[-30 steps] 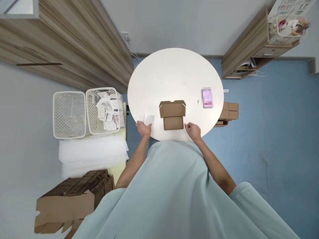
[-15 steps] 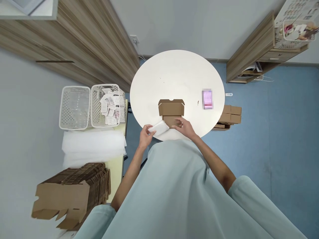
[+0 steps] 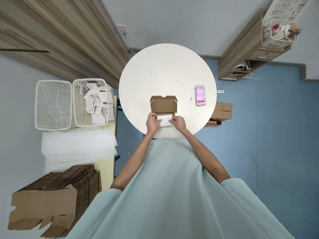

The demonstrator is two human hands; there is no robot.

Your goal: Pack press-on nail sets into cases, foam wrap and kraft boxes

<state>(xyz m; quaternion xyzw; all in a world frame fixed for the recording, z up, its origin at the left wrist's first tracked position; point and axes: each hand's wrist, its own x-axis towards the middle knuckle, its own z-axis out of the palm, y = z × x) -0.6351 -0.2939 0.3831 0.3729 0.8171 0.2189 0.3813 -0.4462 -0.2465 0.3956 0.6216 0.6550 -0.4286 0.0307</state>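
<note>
A small white wrapped packet (image 3: 164, 120) is held level between both hands, over the near part of an open brown cardboard box (image 3: 163, 106). My left hand (image 3: 153, 123) pinches its left end, and my right hand (image 3: 178, 123) grips the right end. The box's lid stands up on the far side, while the packet and fingers hide most of its inside. What the white wrapping contains cannot be made out.
The box rests on a round white table (image 3: 169, 66) with a pinkish blurred phone-like item (image 3: 200, 95) at right. To the left are white baskets (image 3: 53, 104), a white foam roll (image 3: 78, 142) and stacked flat cardboard boxes (image 3: 45, 205). Folded boxes (image 3: 223, 110) sit beyond the table's right edge.
The packet has moved right and over the box, turning from slanted to level. My right hand has left the box's inside and taken the packet's right end. The view has shifted slightly.
</note>
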